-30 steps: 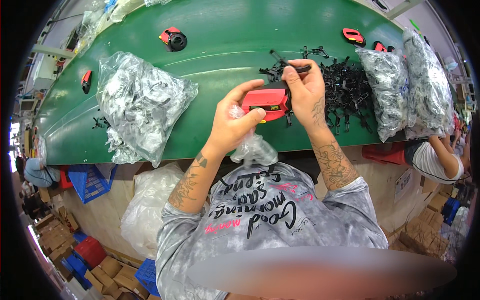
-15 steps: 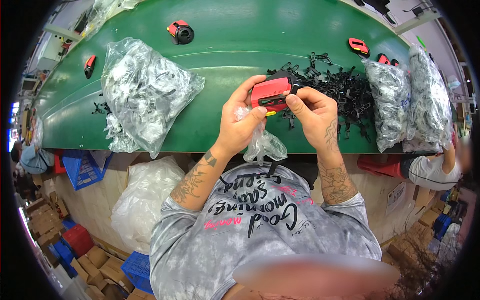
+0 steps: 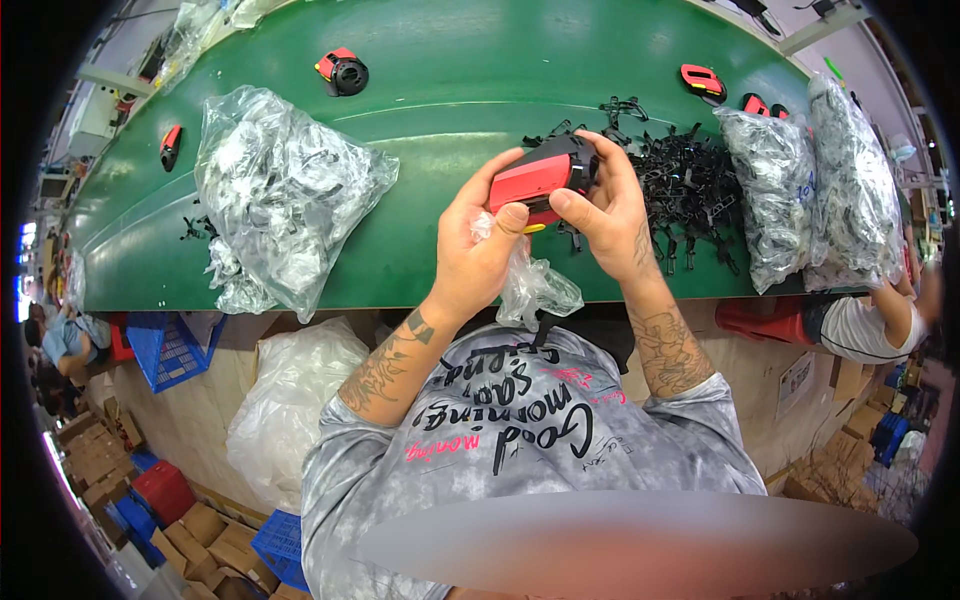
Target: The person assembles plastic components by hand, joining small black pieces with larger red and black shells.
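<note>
Above the near part of the green table, both my hands hold a red and black plastic tool housing (image 3: 530, 185) with a small yellow tab beneath. My left hand (image 3: 472, 250) grips its red end, thumb on the near side. A crumpled clear plastic bag (image 3: 535, 288) is also caught in that hand and hangs below the housing. My right hand (image 3: 615, 222) wraps around the black end, its thumb pressed on the near face. Just right of my hands lies a loose pile of small black plastic clips (image 3: 695, 185).
A large clear bag of parts (image 3: 280, 185) lies on the green table (image 3: 440, 75) at left. Two filled bags (image 3: 765, 190) (image 3: 860, 190) stand at right. Similar red and black housings (image 3: 343, 72) (image 3: 703, 84) sit farther back. Another person (image 3: 870, 325) is at the right.
The housing has turned, with its black end tilted up and more toward me. My right hand has shifted left and higher around that end; my left hand keeps its grip.
</note>
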Action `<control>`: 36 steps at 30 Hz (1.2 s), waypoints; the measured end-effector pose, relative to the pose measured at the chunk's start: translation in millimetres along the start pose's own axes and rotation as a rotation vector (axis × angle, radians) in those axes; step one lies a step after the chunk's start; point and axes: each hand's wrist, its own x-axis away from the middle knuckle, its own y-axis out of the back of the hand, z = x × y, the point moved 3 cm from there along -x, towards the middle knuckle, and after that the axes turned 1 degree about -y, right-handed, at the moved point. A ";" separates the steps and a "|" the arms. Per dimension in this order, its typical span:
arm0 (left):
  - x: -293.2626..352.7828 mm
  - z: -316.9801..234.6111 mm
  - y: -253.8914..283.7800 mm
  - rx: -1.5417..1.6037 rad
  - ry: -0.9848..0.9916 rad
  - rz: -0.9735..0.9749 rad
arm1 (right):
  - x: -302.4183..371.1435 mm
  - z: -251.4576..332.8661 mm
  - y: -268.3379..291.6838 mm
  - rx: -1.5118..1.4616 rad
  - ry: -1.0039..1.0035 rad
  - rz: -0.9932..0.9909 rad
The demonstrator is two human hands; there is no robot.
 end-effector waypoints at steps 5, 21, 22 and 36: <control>2.9 13.9 -0.1 0.133 0.114 -0.064 | 2.5 -8.7 -11.2 -0.207 -0.062 -0.054; 0.8 8.7 -3.5 -0.771 -0.247 0.189 | 0.3 -49.3 4.4 -0.431 -0.294 -0.064; -5.2 14.4 0.9 -0.831 -0.276 0.135 | -1.2 -49.9 7.0 -0.301 -0.259 -0.015; -191.2 11.4 104.5 -1.511 0.028 -0.371 | -161.9 -75.6 105.1 1.307 -0.163 0.256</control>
